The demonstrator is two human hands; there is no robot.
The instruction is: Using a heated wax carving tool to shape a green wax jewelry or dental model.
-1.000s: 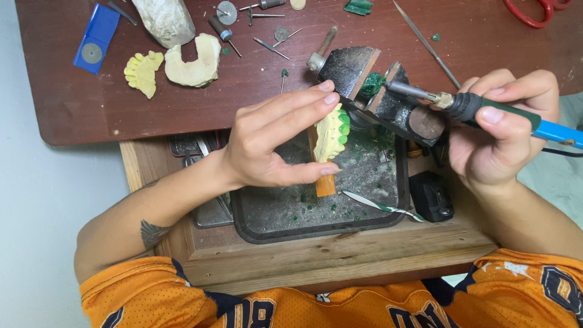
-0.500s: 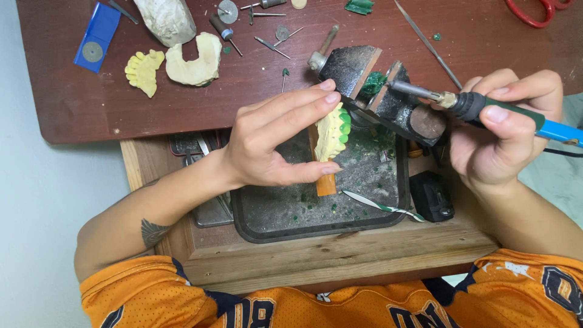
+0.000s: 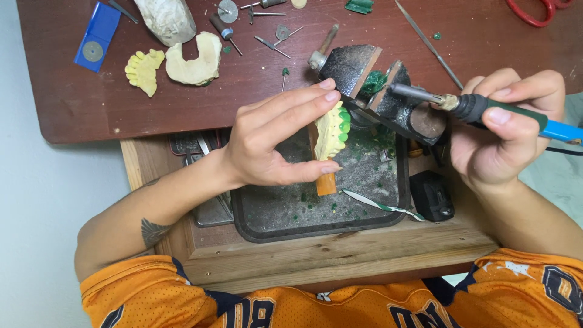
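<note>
The light is soft and even, bright enough, and seems to come from above. The left hand (image 3: 273,140) casts only a weak shadow on the dark tray (image 3: 267,218). There is no strong glare on the brown table (image 3: 182,109). The picture is sharp, with slight bending at the edges.

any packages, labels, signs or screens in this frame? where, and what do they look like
Blue packet: far left of the brown tabletop, flat blue rectangle with a grey disc on it; any print too small to tell.
Pale bag: top edge of the table, right of the blue packet, crumpled whitish wrap, cut off by the frame.
No signs or screens in view.
</note>
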